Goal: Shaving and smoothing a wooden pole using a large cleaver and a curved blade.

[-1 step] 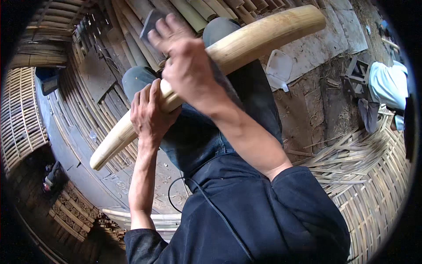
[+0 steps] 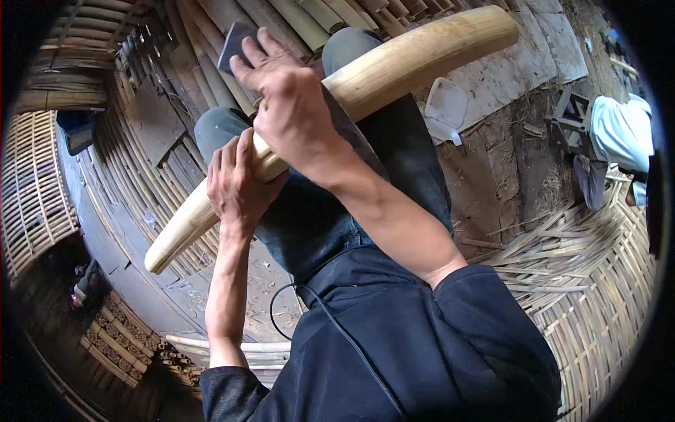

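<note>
A thick pale bamboo pole (image 2: 408, 60) lies slantwise across my lap, running from lower left to upper right. My left hand (image 2: 238, 184) is wrapped around its lower part. My right hand (image 2: 288, 105) is closed above the pole's middle, holding a dark metal blade (image 2: 235, 43) against it. The blade's flat tip sticks out past my fingers. My knees in blue jeans (image 2: 218, 130) show under the pole.
Split bamboo strips (image 2: 176, 77) cover the ground ahead. Woven bamboo mats lie at the left (image 2: 35, 183) and lower right (image 2: 598, 295). A white plastic piece (image 2: 443, 105) lies on the dirt. Another person in pale blue (image 2: 622, 130) sits at the far right.
</note>
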Action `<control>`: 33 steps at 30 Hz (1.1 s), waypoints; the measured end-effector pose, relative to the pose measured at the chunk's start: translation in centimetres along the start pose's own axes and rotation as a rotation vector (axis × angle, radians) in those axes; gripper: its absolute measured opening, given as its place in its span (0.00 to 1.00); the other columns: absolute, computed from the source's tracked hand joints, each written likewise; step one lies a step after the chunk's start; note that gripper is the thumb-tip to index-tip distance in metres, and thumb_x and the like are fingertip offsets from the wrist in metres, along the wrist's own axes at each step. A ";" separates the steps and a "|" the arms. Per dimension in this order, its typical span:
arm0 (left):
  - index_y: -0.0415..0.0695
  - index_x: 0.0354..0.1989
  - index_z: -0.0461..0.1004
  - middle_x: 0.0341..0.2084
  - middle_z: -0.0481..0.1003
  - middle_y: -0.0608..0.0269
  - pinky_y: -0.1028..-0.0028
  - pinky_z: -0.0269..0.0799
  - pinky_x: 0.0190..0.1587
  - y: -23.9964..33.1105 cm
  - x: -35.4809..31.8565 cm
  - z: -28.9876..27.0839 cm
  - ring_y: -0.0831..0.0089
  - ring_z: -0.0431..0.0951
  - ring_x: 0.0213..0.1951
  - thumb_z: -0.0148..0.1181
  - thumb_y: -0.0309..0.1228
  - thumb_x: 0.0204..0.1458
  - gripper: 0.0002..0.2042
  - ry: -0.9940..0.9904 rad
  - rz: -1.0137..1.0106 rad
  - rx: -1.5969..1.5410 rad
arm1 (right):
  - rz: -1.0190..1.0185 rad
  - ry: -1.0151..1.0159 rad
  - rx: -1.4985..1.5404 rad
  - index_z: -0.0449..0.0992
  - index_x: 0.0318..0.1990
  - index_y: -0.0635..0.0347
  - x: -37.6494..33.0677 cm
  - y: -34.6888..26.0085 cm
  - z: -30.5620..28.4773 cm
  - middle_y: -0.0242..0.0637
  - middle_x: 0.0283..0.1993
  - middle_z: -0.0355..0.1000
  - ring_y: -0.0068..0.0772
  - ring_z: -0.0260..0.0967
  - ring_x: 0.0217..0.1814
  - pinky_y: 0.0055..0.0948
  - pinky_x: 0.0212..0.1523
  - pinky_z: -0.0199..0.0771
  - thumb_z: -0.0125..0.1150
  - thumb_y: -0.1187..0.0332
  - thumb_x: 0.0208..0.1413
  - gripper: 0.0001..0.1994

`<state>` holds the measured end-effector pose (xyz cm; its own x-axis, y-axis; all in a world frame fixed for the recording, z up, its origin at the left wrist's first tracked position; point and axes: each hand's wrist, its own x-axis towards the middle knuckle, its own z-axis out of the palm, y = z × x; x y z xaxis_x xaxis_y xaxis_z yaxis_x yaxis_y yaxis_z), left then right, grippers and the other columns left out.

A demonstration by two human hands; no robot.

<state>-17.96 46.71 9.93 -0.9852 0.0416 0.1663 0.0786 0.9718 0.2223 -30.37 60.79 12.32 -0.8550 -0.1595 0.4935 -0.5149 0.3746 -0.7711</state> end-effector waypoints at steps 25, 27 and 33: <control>0.44 0.60 0.73 0.48 0.78 0.55 0.57 0.74 0.55 0.2 0.5 -0.2 0.54 0.79 0.50 0.81 0.44 0.37 0.39 -0.053 0.020 0.049 | 0.029 0.057 0.015 0.84 0.57 0.59 0.0 -0.8 0.5 0.65 0.60 0.76 0.61 0.70 0.71 0.41 0.75 0.68 0.61 0.87 0.44 0.29; 0.42 0.59 0.74 0.47 0.78 0.55 0.57 0.74 0.55 -0.3 0.3 0.0 0.53 0.79 0.50 0.80 0.43 0.38 0.37 -0.069 0.030 0.045 | -0.010 0.020 0.002 0.85 0.55 0.62 -1.7 -1.5 2.6 0.69 0.59 0.75 0.67 0.68 0.70 0.44 0.74 0.67 0.57 0.85 0.48 0.25; 0.46 0.62 0.73 0.48 0.79 0.56 0.57 0.76 0.53 -0.3 -0.1 -0.6 0.54 0.79 0.50 0.81 0.42 0.37 0.39 -0.022 0.010 0.042 | -0.013 0.017 -0.032 0.86 0.54 0.59 0.4 0.0 -0.1 0.61 0.60 0.76 0.56 0.73 0.68 0.37 0.72 0.71 0.62 0.87 0.41 0.29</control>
<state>-17.82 46.22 10.45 -0.9875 0.0555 0.1472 0.0820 0.9802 0.1801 -30.70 60.82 12.60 -0.8470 -0.1495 0.5102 -0.5236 0.4013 -0.7516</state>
